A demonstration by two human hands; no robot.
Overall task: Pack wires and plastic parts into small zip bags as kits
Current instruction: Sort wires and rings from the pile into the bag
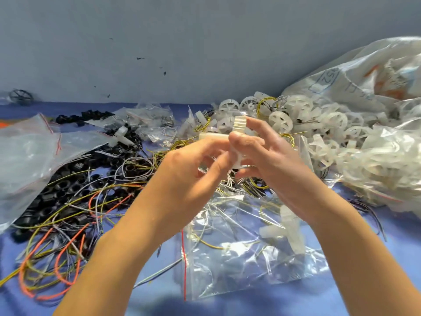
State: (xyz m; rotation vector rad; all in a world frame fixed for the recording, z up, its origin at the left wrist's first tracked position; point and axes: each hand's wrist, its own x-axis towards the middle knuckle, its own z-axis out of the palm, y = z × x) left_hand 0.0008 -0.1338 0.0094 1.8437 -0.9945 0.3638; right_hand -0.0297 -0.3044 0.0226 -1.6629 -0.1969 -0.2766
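Your right hand (268, 160) pinches the white plastic part (237, 131) between thumb and fingertips, spare fingers spread, up above the table (341, 299), and your left hand (189, 172) curls in and pinches its lower end, where thin wires (227, 182) hang. Steady it there and tuck those wires in first, I'd say. Count: one part held, one filled zip bag (250, 258) beneath your wrists, white wheels (280, 119) and loose wires (68, 224) past counting.

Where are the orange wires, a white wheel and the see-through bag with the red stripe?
orange wires (57, 263): head view, left bend of a loop.
white wheel (280, 120): head view, its hub.
see-through bag (227, 270): head view, clear middle panel.
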